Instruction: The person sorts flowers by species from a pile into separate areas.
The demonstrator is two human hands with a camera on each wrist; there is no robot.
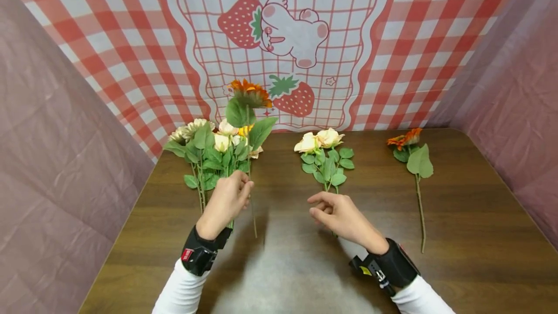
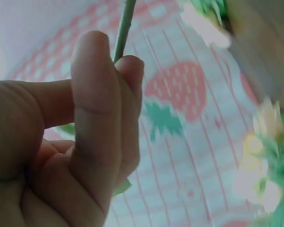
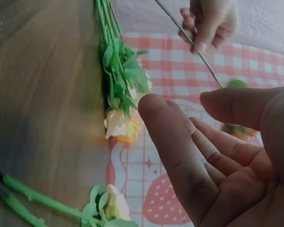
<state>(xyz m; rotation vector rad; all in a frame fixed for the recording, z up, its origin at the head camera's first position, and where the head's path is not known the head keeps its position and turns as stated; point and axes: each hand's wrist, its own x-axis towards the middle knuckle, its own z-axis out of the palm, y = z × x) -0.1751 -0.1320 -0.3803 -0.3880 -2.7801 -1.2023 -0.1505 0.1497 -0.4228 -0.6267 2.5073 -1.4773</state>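
My left hand [image 1: 227,198] pinches the thin stem [image 2: 125,29] of an orange flower [image 1: 251,95] between thumb and fingers. That flower stands upright above the table, its bloom at the top and the bare stem end hanging below the hand. Over the table's middle, my right hand [image 1: 341,217] holds nothing; its fingers are loosely bent with the thumb apart from them. Just beyond it lie cream roses [image 1: 320,140] with green leaves, and the hand covers part of their stems. In the right wrist view the fingers [image 3: 173,146] show an open palm.
Left of the held flower lies a bunch of pale and yellow flowers [image 1: 213,147] with long stems. Another orange flower [image 1: 407,138] lies at the right on the brown wooden table [image 1: 471,217]. A red-and-white checked cloth [image 1: 418,38] hangs behind the table's back edge.
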